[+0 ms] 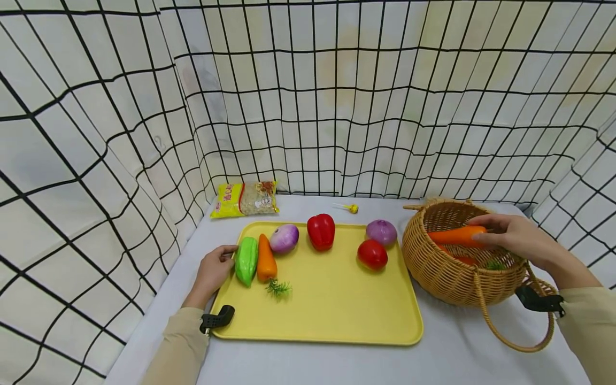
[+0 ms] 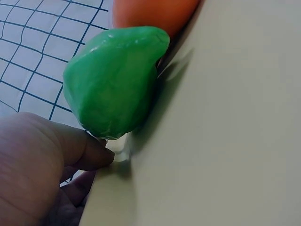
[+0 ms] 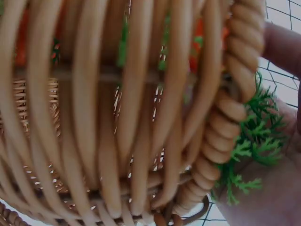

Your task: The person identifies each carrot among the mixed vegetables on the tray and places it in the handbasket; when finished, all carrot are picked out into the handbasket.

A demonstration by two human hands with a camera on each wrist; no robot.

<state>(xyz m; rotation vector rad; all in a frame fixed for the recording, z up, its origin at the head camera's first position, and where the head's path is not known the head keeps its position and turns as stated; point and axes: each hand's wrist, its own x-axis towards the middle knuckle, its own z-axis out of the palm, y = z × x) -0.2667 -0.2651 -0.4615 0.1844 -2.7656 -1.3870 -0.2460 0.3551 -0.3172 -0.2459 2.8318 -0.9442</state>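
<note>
My left hand [image 1: 215, 270] holds the left rim of the yellow tray [image 1: 332, 315]; in the left wrist view the thumb lies on the rim and the other fingers curl outside it. Beside that thumb is a green bitter gourd-like vegetable [image 2: 113, 82], with an orange carrot [image 1: 266, 259] to its right. Over the wicker basket [image 1: 433, 272] at right, my right hand [image 1: 522, 238] grips another carrot [image 1: 457, 236], tilted inside the basket mouth. Its green leaves [image 3: 263, 136] show under the palm in the right wrist view. More orange and green pieces lie deeper in the basket, partly hidden.
On the tray also lie a purple-white onion [image 1: 284, 238], a red bell pepper [image 1: 321, 232], a purple onion [image 1: 382, 232] and a tomato [image 1: 372, 254]. Behind it are a yellow food packet [image 1: 245, 199] and a lollipop [image 1: 353, 208]. Black netting [image 1: 308, 107] surrounds the table.
</note>
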